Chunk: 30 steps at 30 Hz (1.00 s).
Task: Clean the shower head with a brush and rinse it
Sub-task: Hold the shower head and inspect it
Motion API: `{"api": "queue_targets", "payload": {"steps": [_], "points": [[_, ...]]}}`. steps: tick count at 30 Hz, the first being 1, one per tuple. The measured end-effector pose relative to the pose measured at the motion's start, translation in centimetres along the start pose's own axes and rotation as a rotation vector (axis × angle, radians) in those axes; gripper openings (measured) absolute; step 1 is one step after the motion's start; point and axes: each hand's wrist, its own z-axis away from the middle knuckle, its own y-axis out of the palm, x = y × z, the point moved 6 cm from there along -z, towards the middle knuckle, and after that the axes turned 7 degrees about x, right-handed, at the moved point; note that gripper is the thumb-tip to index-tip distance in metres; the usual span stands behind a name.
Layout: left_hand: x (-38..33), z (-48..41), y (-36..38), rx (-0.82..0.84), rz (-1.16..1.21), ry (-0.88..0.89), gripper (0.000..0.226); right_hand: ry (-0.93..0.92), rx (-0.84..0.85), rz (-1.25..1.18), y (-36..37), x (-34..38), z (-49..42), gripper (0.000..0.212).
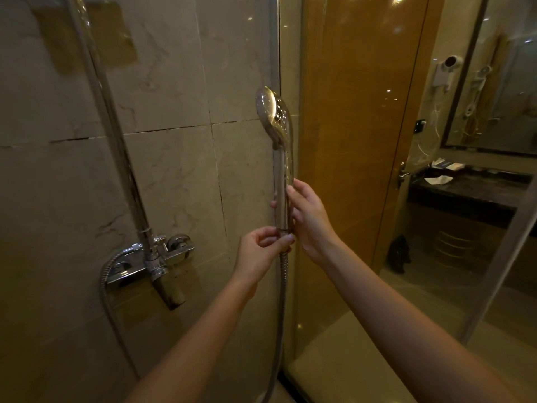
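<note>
A chrome hand shower head stands upright in front of the tiled wall, its spray face turned left. My right hand grips the lower part of its long handle. My left hand pinches the joint where the metal hose meets the bottom of the handle. The hose hangs down and loops back to the mixer tap. No brush is in view.
A chrome riser pipe runs up the wall from the tap. A glass shower panel edge stands just behind the shower head, with a wooden door beyond. A dark vanity counter and mirror are at the right.
</note>
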Motion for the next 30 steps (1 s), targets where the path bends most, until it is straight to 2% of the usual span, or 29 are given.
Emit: {"api": "queue_targets", "payload": {"steps": [4,9,11,15,19,22,25,30], "points": [[0.31,0.15,-0.01,0.002,0.001,0.003,0.012,-0.011,0.018,0.047,0.25,0.07,0.24,0.045],[-0.04,0.28,-0.07,-0.003,0.041,0.028,0.014,0.024,0.019,-0.122,0.33,0.08,0.37,0.049],[-0.04,0.38,-0.15,-0.006,0.043,0.027,0.013,0.031,0.038,-0.140,0.48,0.09,0.48,0.036],[0.14,0.45,-0.40,-0.014,0.029,0.023,0.014,0.034,0.049,-0.162,0.40,-0.05,0.38,0.055],[0.11,0.60,-0.37,-0.005,0.033,0.015,0.015,0.014,0.031,-0.190,0.47,0.15,0.22,0.057],[0.06,0.67,-0.21,0.002,0.025,0.012,0.013,0.001,0.032,-0.148,0.55,0.19,0.18,0.051],[0.19,0.74,-0.09,0.003,0.024,0.004,0.012,-0.027,0.054,0.006,0.76,0.51,0.32,0.032],[0.66,0.82,0.05,0.013,-0.014,-0.008,0.019,0.004,0.024,0.063,0.29,-0.03,0.39,0.064]]}}
